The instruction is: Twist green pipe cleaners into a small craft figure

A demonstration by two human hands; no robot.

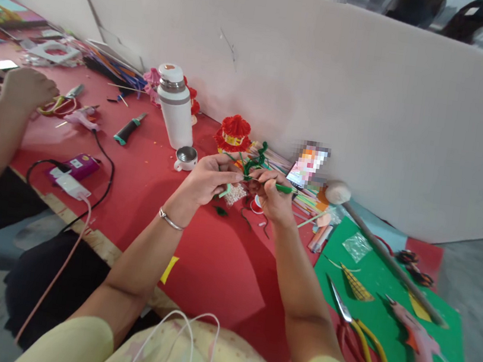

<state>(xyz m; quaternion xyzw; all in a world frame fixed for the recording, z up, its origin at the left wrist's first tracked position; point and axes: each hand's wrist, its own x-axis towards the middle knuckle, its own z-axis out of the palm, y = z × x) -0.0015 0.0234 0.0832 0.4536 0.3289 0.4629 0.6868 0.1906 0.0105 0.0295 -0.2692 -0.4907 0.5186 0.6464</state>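
In the middle of the head view, my left hand (208,179) pinches a curled dark green chenille stem (254,162) between thumb and fingers. Close beside it, my right hand (275,201) is closed around a slim tool with a green handle (284,189). Its thin tip points left and meets the green piece near my left fingertips; the exact contact is too small to make out. Below the hands lie a pile of small whitish beads (236,194), a red spool (258,205) and a dark green scrap (220,211).
A white thermos (175,106) and its cup (186,159) stand left of my hands, near a red fuzzy ornament (234,133). A phone (307,165) leans behind. Scissors (359,335) and a pink glue gun (414,343) lie right. Another person's hand (29,92) works at left.
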